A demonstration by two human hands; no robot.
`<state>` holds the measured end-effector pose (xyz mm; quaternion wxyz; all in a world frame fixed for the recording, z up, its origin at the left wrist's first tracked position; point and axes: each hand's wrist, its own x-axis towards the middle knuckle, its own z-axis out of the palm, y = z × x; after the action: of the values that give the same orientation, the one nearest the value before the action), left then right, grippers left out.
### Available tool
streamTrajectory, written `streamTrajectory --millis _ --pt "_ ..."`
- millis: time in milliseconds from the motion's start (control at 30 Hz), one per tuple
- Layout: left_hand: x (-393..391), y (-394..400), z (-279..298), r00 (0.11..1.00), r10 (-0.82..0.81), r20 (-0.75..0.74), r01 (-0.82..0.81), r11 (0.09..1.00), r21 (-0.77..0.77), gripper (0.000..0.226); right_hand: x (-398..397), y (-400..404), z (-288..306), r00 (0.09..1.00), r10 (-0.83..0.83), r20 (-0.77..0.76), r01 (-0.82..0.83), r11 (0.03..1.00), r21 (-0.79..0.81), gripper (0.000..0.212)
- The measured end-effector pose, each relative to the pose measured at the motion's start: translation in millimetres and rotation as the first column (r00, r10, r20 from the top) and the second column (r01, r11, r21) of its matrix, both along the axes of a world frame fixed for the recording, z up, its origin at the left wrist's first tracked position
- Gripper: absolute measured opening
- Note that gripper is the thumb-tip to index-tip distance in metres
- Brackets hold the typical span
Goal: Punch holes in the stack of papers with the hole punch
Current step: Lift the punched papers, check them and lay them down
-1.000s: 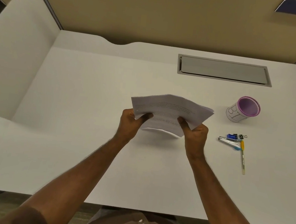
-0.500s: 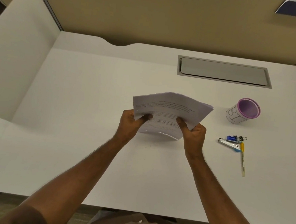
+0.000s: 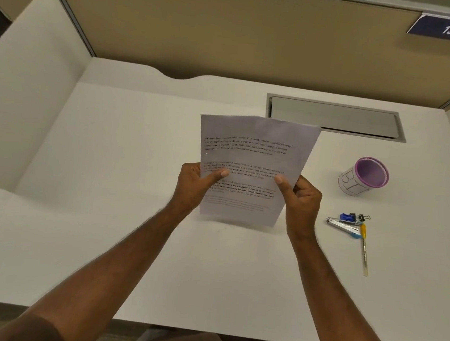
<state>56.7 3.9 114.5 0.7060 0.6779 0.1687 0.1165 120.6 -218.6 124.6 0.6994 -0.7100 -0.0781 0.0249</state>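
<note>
A thin stack of printed white papers (image 3: 250,156) is held upright above the middle of the white desk (image 3: 100,240), its text facing me. My left hand (image 3: 193,187) grips the stack's lower left edge, thumb on the front. On the lower right edge my right hand (image 3: 300,199) holds it the same way. A small silver metal tool (image 3: 341,223) lies to the right on the desk; I cannot tell whether it is the hole punch.
Right of the papers stands a white cup with a purple rim (image 3: 365,176). Near the silver tool lie blue and black binder clips (image 3: 355,217) and a yellow pen (image 3: 363,247). A grey cable hatch (image 3: 335,116) sits at the back. Partition walls enclose the desk.
The papers were held tilted flat and bowed; both hands have raised them upright so the full printed page faces me. The hands keep the same grip.
</note>
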Motion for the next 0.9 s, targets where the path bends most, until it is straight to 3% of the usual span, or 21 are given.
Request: streamTrajectory --millis 367,533,733,900 --pt "10.1 0.8 7.6 0.996 -0.003 -0.086 -0.003 0.998 -0.066 0.02 8.0 -0.6 13.5 1.0 -0.011 -0.029 0.011 1.0 -0.005 0.006" --pt "15.1 2.3 6.9 0.985 -0.023 -0.171 0.005 0.994 -0.107 0.038 10.7 -5.6 2.1 0.995 -0.027 -0.096 0.024 0.999 -0.029 0.025" --pt "17.4 4.0 0.7 0.967 -0.055 -0.25 0.018 0.989 -0.145 0.033 11.9 -10.2 -7.6 0.971 -0.019 -0.238 0.02 1.0 0.001 0.037" --pt "16.7 -0.3 -0.3 0.963 -0.008 -0.268 -0.032 0.989 -0.147 0.026 16.0 -8.9 -6.5 0.944 -0.035 -0.329 0.039 0.999 0.004 0.024"
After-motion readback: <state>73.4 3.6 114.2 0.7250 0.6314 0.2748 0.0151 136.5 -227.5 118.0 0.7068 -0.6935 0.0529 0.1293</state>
